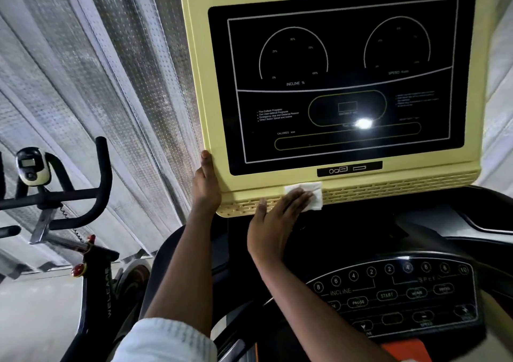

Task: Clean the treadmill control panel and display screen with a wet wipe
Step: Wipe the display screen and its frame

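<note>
The treadmill's black display screen (344,84) sits in a pale yellow housing (200,64) and fills the upper right. My left hand (205,184) grips the housing's lower left corner, thumb on the front face. My right hand (277,217) presses a white wet wipe (315,195) flat against the slotted yellow strip under the screen, near its middle. Below lies the black control panel (394,295) with numbered incline and speed buttons, START and PAUSE.
An exercise bike (91,272) with black handlebars and a small monitor stands at the left. A silvery perforated wall (97,70) runs behind. Something orange (408,347) shows at the bottom edge below the control panel.
</note>
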A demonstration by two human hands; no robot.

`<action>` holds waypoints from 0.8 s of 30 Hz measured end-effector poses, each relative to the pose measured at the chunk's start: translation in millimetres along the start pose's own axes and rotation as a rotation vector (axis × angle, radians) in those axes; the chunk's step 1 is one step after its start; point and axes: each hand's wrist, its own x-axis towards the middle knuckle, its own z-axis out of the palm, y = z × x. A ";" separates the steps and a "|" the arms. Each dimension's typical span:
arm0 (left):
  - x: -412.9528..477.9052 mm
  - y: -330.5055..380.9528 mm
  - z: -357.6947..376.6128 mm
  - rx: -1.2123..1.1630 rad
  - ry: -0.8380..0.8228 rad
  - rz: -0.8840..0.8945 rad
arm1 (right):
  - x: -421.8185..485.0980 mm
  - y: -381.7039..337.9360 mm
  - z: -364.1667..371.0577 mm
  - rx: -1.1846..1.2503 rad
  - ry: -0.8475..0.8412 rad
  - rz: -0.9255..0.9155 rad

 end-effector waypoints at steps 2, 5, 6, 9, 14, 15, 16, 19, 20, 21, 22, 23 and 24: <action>-3.3 2.1 2.0 0.020 0.021 0.004 | -18.3 -0.2 1.2 0.018 -0.102 -0.052; -11.6 4.8 5.0 0.027 0.070 0.019 | -28.4 8.7 0.6 0.057 -0.187 -0.080; -13.8 5.9 5.2 0.028 0.086 0.024 | -18.2 10.6 -2.0 0.080 -0.150 -0.045; -15.6 9.1 7.1 0.024 0.097 0.022 | 24.8 17.4 -16.6 0.100 -0.030 0.089; -8.1 0.5 13.3 0.059 0.189 0.019 | 1.4 18.1 -24.1 0.164 -0.162 0.001; -7.2 -0.4 13.9 0.067 0.183 0.007 | -5.0 19.4 -24.0 0.168 -0.204 -0.027; -6.0 -2.3 14.0 0.072 0.177 0.002 | -3.6 22.3 -24.4 0.173 -0.221 -0.032; -7.2 -1.5 13.8 0.056 0.188 -0.005 | 32.3 29.7 -34.9 0.186 -0.127 0.079; -7.3 -1.2 13.9 0.056 0.193 -0.004 | 44.3 33.0 -39.4 0.171 -0.089 0.112; -8.6 1.1 14.1 0.064 0.201 0.000 | 50.2 34.6 -42.5 0.160 -0.071 0.126; -10.3 4.5 15.1 0.074 0.206 0.007 | 49.8 33.7 -44.3 0.165 -0.074 0.120; -11.7 6.7 15.5 0.090 0.213 0.007 | 42.9 30.1 -44.8 0.175 -0.100 0.096; -14.1 8.8 18.0 0.099 0.223 0.011 | 32.7 28.0 -44.1 0.180 -0.141 0.060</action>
